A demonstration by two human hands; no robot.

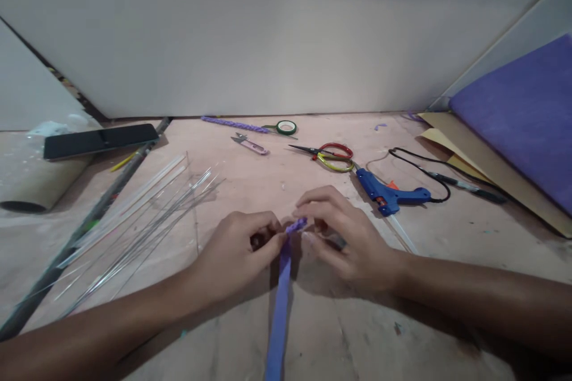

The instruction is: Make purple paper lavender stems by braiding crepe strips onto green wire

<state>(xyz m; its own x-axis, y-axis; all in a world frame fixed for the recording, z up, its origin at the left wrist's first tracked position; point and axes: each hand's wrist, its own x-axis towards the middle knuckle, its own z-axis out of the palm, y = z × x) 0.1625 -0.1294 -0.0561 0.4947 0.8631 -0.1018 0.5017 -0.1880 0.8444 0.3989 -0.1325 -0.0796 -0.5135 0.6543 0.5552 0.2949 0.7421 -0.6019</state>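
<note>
Purple strip (pixel 280 297) is pinched at its folded top end between the left hand (pixel 236 253) and right hand (pixel 344 232), just nearer than the blue glue gun (pixel 391 195); each fold is best pressed flat, edges kept aligned

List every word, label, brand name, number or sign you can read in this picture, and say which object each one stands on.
None can be read.
Blue glue gun: no legible brand or label at this size.
Dark phone: screen blank.
Green tape roll, scissors: no print visible.
Purple strip, held between left hand and right hand: plain, no writing.
</note>
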